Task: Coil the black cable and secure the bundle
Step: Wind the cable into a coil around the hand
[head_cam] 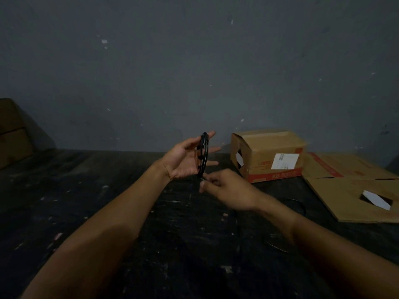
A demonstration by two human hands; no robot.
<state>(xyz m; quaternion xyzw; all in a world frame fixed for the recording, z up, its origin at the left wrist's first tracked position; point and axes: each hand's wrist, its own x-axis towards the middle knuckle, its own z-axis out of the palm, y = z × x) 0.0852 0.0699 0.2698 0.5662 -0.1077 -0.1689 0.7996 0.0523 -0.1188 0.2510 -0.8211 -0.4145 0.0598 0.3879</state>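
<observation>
Coiling underway: thin black cable (203, 156) looped round my spread left hand (185, 160); right hand (224, 188), at 5 o'clock, pinched its tail. Next: feed slack, another wrap.

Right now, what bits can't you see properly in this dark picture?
Head view only:
- Loose end of the cable: lost against the dark table, and partly behind the right arm.
- Right hand fingertips: curled under, so the pinch on the cable is hidden.
- Box lettering: too blurred to read.
- Far-left boxes: cut off by the edge and in shadow.
</observation>
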